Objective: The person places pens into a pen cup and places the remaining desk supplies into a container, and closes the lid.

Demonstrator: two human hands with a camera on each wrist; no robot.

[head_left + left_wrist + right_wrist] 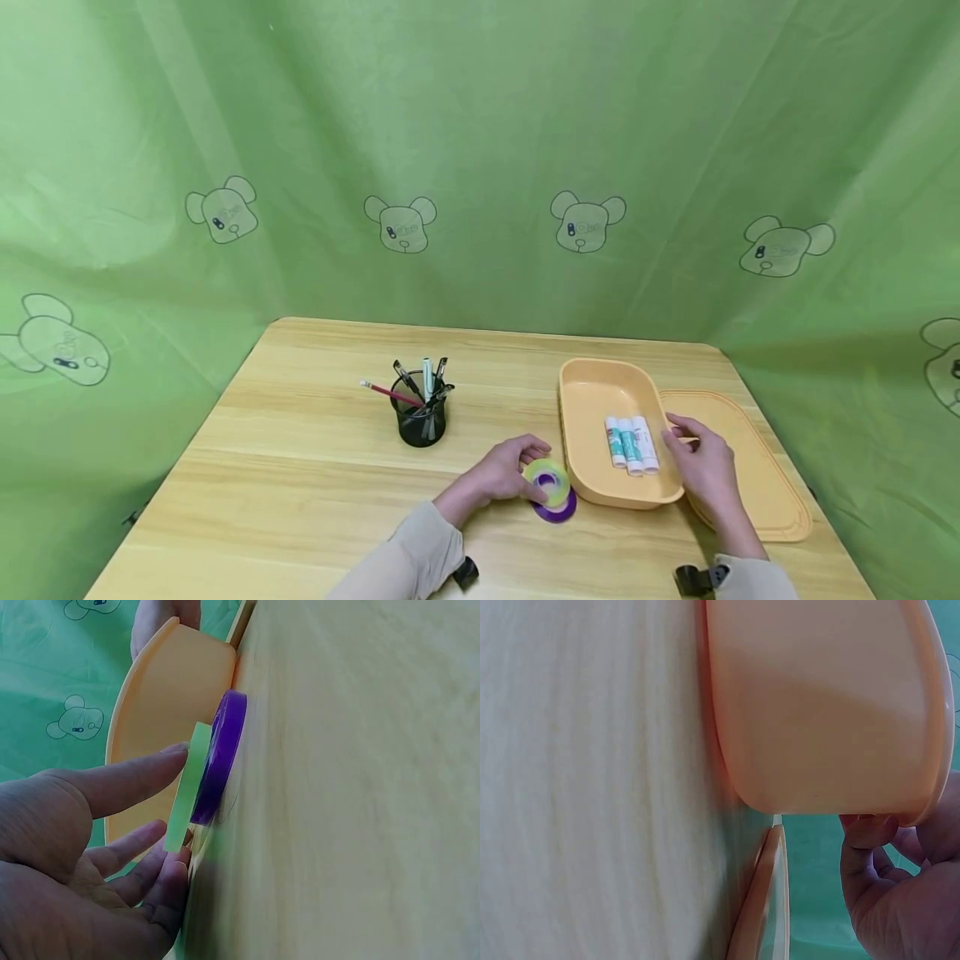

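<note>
1. The largest thing we are seeing is the green curtain [480, 125], which is hanging behind the table [300, 500] and at both sides.
2. The table, w/ light wood pattern, is carrying all other objs.
3. On the R side, one orange lid [757, 467] is lying flat, partly hidden by the orange box [592, 392].
4. The orange box is standing upright, its long axis running away from us, w/ far end turning a bit to L.
5. Our R hand [701, 462] is gripping the box's R wall near the rim. Our L hand [501, 472] is pinching the yellow-green roll [187, 789] betw. thumb & fingers.
6. The black pen cup [420, 427] is standing farther L, well apart from the rolls.
7. The purple roll [223, 754] is lying under the yellow-green one, a bit offset. Both are lying to the R of the L hand, just beside the box's near L corner; so L hand is nearer, b/c R hand is across the box. Being round, they are having no long axis; flat faces are pointing mostly up.
8. Three glue sticks [632, 447] are lying side by side inside the box, approx. along its long axis.
</note>
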